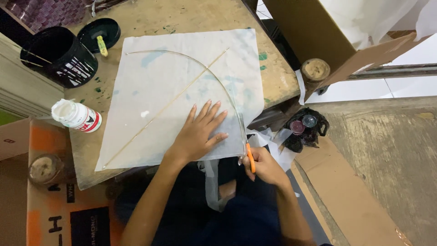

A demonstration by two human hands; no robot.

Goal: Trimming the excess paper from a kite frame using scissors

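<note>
A white sheet of thin paper (pixel 182 77) lies on a worn wooden board (pixel 150 18). Two thin sticks rest on it: a straight one (pixel 164 108) running diagonally and a bowed one (pixel 214 75) arching across. My left hand (pixel 200 130) lies flat with fingers spread on the paper near its lower right part. At the paper's lower right corner my right hand (pixel 264 165) grips orange-handled scissors (pixel 250 157), their tip at the end of the bowed stick.
A white glue bottle (pixel 77 116) lies at the board's left edge. A black pot (pixel 59 54) with sticks and a black lid (pixel 98 33) stand at the back left. Cardboard boxes (pixel 314 32) and a black bag with small jars (pixel 305 127) sit to the right.
</note>
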